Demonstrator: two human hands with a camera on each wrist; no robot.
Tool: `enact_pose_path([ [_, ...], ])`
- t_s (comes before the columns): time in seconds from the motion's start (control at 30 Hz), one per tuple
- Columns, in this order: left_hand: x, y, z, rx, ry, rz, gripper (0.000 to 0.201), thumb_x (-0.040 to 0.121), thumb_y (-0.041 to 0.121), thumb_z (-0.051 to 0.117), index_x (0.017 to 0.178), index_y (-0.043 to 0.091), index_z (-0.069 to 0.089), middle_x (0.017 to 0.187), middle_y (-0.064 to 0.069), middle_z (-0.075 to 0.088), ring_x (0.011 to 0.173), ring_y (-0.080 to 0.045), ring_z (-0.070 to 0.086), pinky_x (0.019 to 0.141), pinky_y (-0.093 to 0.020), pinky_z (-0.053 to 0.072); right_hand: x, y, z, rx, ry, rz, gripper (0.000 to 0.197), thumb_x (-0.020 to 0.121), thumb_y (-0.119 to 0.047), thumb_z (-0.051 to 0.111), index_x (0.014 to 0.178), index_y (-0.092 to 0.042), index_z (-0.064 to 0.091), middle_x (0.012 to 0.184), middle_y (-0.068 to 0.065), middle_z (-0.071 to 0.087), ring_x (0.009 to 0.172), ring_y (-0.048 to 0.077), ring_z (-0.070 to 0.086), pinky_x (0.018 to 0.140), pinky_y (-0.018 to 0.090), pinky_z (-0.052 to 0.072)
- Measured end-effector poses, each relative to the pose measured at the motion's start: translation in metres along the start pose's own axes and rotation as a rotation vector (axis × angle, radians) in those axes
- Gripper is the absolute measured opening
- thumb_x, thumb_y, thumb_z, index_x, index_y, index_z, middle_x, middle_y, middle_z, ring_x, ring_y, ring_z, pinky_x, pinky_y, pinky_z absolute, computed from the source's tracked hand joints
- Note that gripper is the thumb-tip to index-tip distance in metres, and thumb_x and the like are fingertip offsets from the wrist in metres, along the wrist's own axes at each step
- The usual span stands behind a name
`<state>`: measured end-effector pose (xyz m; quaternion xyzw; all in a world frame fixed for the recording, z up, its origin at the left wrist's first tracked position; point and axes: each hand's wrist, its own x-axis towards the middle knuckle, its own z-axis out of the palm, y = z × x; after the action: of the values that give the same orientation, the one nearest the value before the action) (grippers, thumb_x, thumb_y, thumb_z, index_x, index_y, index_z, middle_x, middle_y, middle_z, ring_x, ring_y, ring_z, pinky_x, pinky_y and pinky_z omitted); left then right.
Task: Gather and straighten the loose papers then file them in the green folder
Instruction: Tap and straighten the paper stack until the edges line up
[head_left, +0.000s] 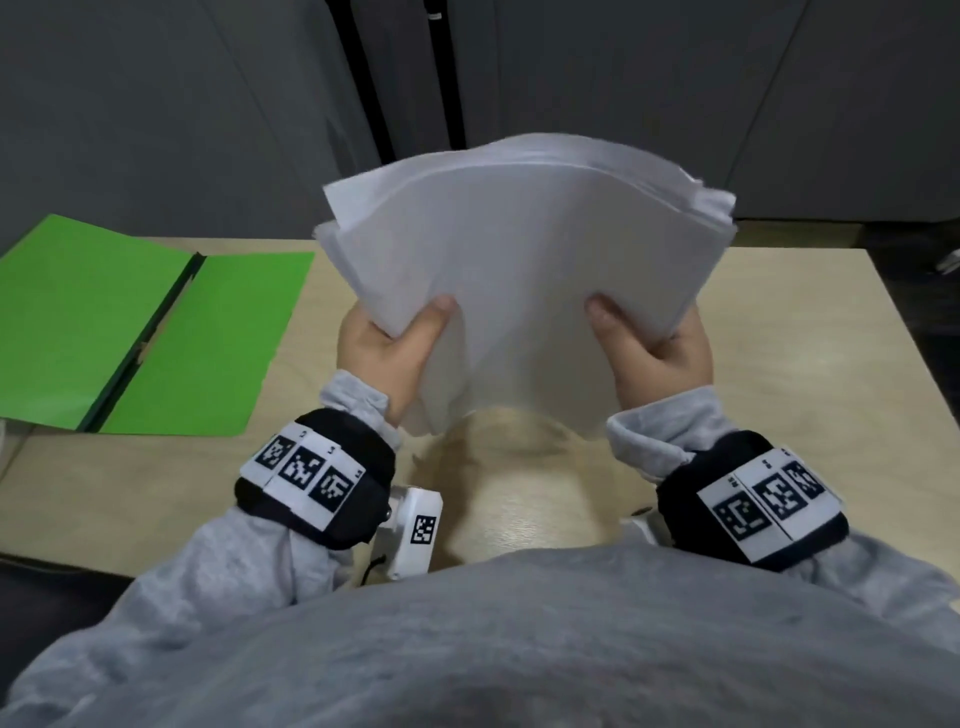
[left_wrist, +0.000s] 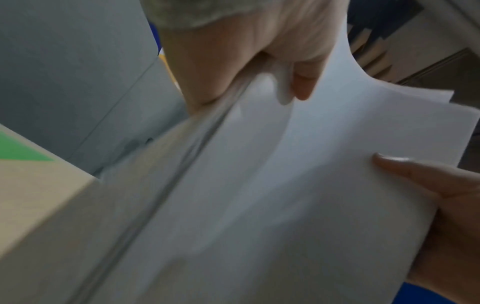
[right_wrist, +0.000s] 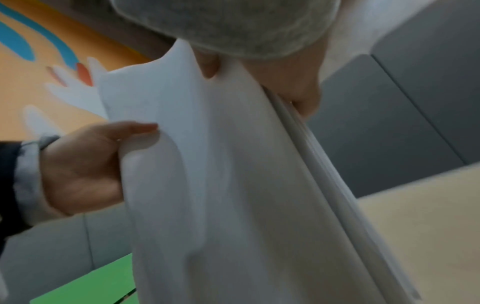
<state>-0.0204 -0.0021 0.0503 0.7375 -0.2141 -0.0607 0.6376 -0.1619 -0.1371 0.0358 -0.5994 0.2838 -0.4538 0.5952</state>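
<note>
A thick stack of white papers (head_left: 524, 270) is held up above the table, bowed, with its far edges fanned and uneven. My left hand (head_left: 400, 338) grips the stack's lower left side, thumb on the near sheet. My right hand (head_left: 649, 343) grips the lower right side the same way. In the left wrist view my left hand (left_wrist: 259, 61) clamps the papers (left_wrist: 285, 185). In the right wrist view my right hand (right_wrist: 293, 88) clamps the papers (right_wrist: 221, 164). The green folder (head_left: 156, 332) lies open and flat at the table's left.
The light wooden table (head_left: 779, 374) runs under the stack and to the right of it. Grey cabinet panels (head_left: 156, 130) stand behind its far edge. My grey sweatshirt (head_left: 519, 649) fills the foreground.
</note>
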Motion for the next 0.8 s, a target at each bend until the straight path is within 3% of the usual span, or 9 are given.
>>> enact_pose_path([
  [0.1,0.001,-0.01,-0.005,0.062,-0.165,-0.041,0.027,0.068,0.025,0.074,0.094,0.02,0.068,0.089,0.007,0.071,0.081,0.0,0.067,0.073,-0.014,0.052,0.004,0.015,-0.003,-0.157,-0.099,0.155,0.039,0.08,-0.019,0.073,0.113,-0.027,0.055,0.082,-0.016,0.065,0.076,0.002,0.063,0.067,0.013,0.05],
  [0.2,0.0,-0.015,0.0,0.247,-0.191,-0.092,0.032,0.072,0.036,0.069,0.089,0.009,0.069,0.084,-0.003,0.072,0.079,-0.015,0.066,0.075,-0.028,0.053,0.005,0.021,0.001,-0.352,-0.236,0.189,0.015,0.09,-0.02,0.059,0.105,-0.025,0.061,0.078,-0.011,0.064,0.078,0.007,0.061,0.067,0.015,0.045],
  [0.27,0.002,-0.012,0.002,0.195,-0.105,-0.104,0.015,0.082,0.033,0.068,0.083,0.018,0.068,0.08,0.006,0.07,0.075,-0.007,0.065,0.072,-0.019,0.052,0.003,0.017,0.004,-0.256,-0.145,0.099,0.011,0.094,-0.02,0.055,0.096,-0.026,0.063,0.071,-0.019,0.061,0.065,-0.006,0.056,0.06,0.007,0.041],
  [0.33,0.004,-0.007,0.0,0.073,-0.061,-0.059,0.004,0.083,0.029,0.069,0.084,0.026,0.067,0.084,0.012,0.069,0.076,0.003,0.066,0.071,-0.012,0.051,0.002,0.011,0.004,-0.132,-0.033,0.007,0.011,0.091,-0.023,0.059,0.087,-0.033,0.062,0.067,-0.018,0.062,0.063,-0.007,0.056,0.06,0.011,0.044],
  [0.47,0.004,-0.02,-0.004,0.037,-0.142,-0.084,0.043,0.065,0.03,0.077,0.103,0.011,0.068,0.097,0.001,0.072,0.092,-0.012,0.068,0.08,-0.022,0.055,0.003,0.021,0.001,-0.167,-0.113,0.11,0.026,0.083,-0.021,0.069,0.101,-0.036,0.057,0.075,-0.019,0.065,0.068,-0.007,0.061,0.06,0.005,0.045],
  [0.57,0.002,-0.023,0.003,0.179,-0.143,-0.158,0.013,0.078,0.024,0.074,0.087,0.017,0.067,0.081,0.007,0.068,0.086,-0.017,0.067,0.08,-0.027,0.051,0.006,0.024,0.001,-0.305,-0.21,0.161,0.011,0.089,-0.018,0.061,0.097,-0.025,0.061,0.075,-0.014,0.062,0.074,0.005,0.058,0.057,0.005,0.04],
  [0.67,0.004,-0.016,0.002,0.108,-0.034,-0.12,0.01,0.085,0.021,0.067,0.077,0.024,0.065,0.075,0.01,0.066,0.07,-0.003,0.062,0.07,-0.02,0.049,-0.002,0.013,0.005,-0.167,-0.086,0.037,0.007,0.092,-0.018,0.058,0.096,-0.023,0.062,0.074,-0.013,0.063,0.066,-0.005,0.056,0.06,0.007,0.042],
  [0.7,0.004,-0.013,0.001,0.06,-0.021,-0.093,0.005,0.082,0.022,0.069,0.08,0.024,0.065,0.077,0.011,0.067,0.068,0.001,0.062,0.067,-0.015,0.05,-0.004,0.011,0.006,-0.109,-0.046,0.015,0.008,0.091,-0.018,0.06,0.094,-0.026,0.06,0.07,-0.016,0.063,0.063,-0.007,0.056,0.06,0.008,0.043],
  [0.8,0.001,-0.019,-0.002,0.042,-0.058,-0.072,0.025,0.073,0.02,0.076,0.096,0.018,0.066,0.086,0.009,0.069,0.074,0.004,0.064,0.069,-0.011,0.051,-0.002,0.017,0.004,-0.15,-0.084,0.094,0.025,0.084,-0.021,0.068,0.101,-0.035,0.055,0.074,-0.022,0.066,0.072,-0.005,0.062,0.066,0.013,0.048],
])
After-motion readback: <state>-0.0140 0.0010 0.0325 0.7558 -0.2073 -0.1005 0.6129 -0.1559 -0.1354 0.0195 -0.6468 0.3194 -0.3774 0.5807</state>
